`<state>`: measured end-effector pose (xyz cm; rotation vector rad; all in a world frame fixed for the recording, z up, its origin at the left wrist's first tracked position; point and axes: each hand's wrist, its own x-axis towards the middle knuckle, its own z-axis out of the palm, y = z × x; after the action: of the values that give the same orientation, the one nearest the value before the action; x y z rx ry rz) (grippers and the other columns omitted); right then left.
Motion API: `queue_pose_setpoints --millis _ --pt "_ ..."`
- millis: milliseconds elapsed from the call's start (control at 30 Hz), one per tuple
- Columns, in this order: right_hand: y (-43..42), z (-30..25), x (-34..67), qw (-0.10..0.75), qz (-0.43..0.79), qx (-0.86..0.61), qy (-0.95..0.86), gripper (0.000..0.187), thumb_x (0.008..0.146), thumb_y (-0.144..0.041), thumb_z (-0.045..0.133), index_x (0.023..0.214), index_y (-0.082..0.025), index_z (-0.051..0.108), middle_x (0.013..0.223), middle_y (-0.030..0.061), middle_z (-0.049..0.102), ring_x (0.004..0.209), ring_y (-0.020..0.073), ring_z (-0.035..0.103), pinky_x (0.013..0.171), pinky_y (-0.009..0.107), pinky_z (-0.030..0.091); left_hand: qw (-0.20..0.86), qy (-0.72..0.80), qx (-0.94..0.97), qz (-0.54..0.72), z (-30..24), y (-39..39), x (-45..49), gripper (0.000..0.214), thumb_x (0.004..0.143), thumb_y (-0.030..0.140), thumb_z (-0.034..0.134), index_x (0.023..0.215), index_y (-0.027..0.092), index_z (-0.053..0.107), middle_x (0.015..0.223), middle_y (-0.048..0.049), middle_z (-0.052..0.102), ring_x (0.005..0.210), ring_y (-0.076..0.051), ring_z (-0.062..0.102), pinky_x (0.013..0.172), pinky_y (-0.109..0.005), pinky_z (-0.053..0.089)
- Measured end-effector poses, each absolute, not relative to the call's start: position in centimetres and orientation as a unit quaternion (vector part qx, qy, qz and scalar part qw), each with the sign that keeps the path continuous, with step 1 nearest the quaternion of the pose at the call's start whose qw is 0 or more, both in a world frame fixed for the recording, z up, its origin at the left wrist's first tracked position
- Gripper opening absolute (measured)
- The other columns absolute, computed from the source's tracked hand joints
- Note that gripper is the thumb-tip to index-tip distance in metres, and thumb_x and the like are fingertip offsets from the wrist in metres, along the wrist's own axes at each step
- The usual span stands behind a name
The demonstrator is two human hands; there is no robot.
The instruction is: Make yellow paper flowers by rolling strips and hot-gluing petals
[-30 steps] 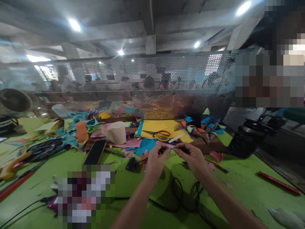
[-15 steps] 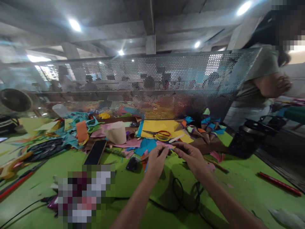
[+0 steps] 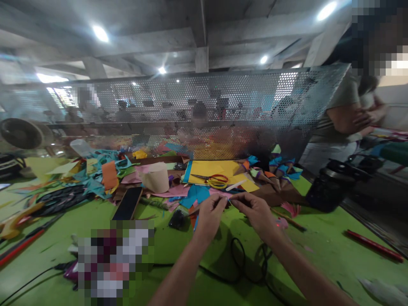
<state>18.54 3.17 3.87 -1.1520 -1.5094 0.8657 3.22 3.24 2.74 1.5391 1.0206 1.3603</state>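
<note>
Above the green tabletop, my left hand (image 3: pixel 211 214) and my right hand (image 3: pixel 255 210) meet fingertip to fingertip, each in a pinch. A tiny bluish piece (image 3: pixel 228 201) shows between the fingertips; its kind is too small to make out. Just beyond the hands lie scissors (image 3: pixel 219 182) with red and yellow handles, resting on yellow paper (image 3: pixel 204 168). A white strip (image 3: pixel 235 185) is beside them. Blue paper (image 3: pixel 199 195) and a small black bundle (image 3: pixel 177 218) sit to the left of my left hand.
A phone (image 3: pixel 128 205), a tan paper roll (image 3: pixel 155 177) and heaped coloured paper scraps (image 3: pixel 110 176) lie leftward. A black cable (image 3: pixel 234 280) loops below the hands. Rightward are paper cones (image 3: pixel 280 180), a red pen (image 3: pixel 374 245) and a standing person (image 3: pixel 342 114). A perforated metal screen (image 3: pixel 178 106) rises behind.
My right hand has shifted slightly left, bringing its fingertips closer to my left hand's. The person at the right has moved their arms a little leftward.
</note>
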Motion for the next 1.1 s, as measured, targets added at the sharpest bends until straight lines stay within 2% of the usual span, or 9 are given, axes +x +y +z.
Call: queue_pose_setpoints --millis 233,400,667,867,1033,1100 --pt "3.39 3.88 18.50 0.481 0.388 -0.463 -0.635 0.036 0.072 -0.051 0.070 0.089 -0.020 0.076 0.088 0.0055 0.076 0.084 0.0228 0.067 0.074 0.031 0.052 0.385 0.413 0.630 0.533 2.54 3.44 3.14 0.025 0.088 0.032 0.051 0.069 0.017 0.056 0.066 0.0009 0.052 0.067 -0.014 0.047 0.062 -0.025 0.034" --pt "3.30 4.00 18.52 0.481 0.381 -0.471 -0.634 0.032 0.072 -0.051 0.070 0.078 -0.020 0.074 0.081 0.0049 0.074 0.079 0.0221 0.065 0.073 0.032 0.051 0.361 0.424 0.640 0.529 2.45 3.38 3.15 0.027 0.089 0.032 0.051 0.067 0.017 0.056 0.065 0.0010 0.053 0.067 -0.014 0.047 0.061 -0.025 0.033" --pt "3.22 3.79 18.47 0.492 0.364 -0.478 -0.630 0.035 0.069 -0.053 0.073 0.077 -0.019 0.069 0.071 0.0022 0.067 0.066 0.0174 0.059 0.061 0.028 0.048 0.375 0.424 0.628 0.533 2.55 3.44 3.01 0.027 0.088 0.032 0.052 0.066 0.017 0.054 0.064 0.0019 0.049 0.066 -0.014 0.045 0.060 -0.025 0.031" --pt "3.11 4.07 18.45 0.487 0.353 -0.476 -0.642 0.030 0.077 -0.048 0.066 0.079 -0.019 0.073 0.076 0.0031 0.070 0.073 0.0194 0.060 0.066 0.028 0.047 0.384 0.420 0.631 0.528 2.52 3.54 2.87 0.027 0.089 0.034 0.051 0.068 0.017 0.055 0.067 0.0007 0.052 0.067 -0.014 0.047 0.062 -0.025 0.033" --pt "3.06 4.39 18.50 0.483 0.351 -0.475 -0.647 0.033 0.080 -0.048 0.063 0.093 -0.021 0.077 0.083 0.0036 0.073 0.072 0.0196 0.063 0.063 0.028 0.049 0.384 0.418 0.630 0.530 2.55 3.56 2.86 0.028 0.090 0.035 0.050 0.070 0.017 0.055 0.067 0.0009 0.051 0.068 -0.014 0.046 0.062 -0.025 0.033" --pt "3.02 4.43 18.46 0.483 0.353 -0.471 -0.648 0.035 0.080 -0.049 0.063 0.097 -0.022 0.077 0.091 0.0046 0.075 0.079 0.0213 0.065 0.066 0.029 0.052 0.387 0.416 0.629 0.531 2.57 3.59 2.83 0.028 0.090 0.035 0.049 0.069 0.017 0.054 0.067 0.0012 0.050 0.068 -0.014 0.046 0.062 -0.025 0.033"
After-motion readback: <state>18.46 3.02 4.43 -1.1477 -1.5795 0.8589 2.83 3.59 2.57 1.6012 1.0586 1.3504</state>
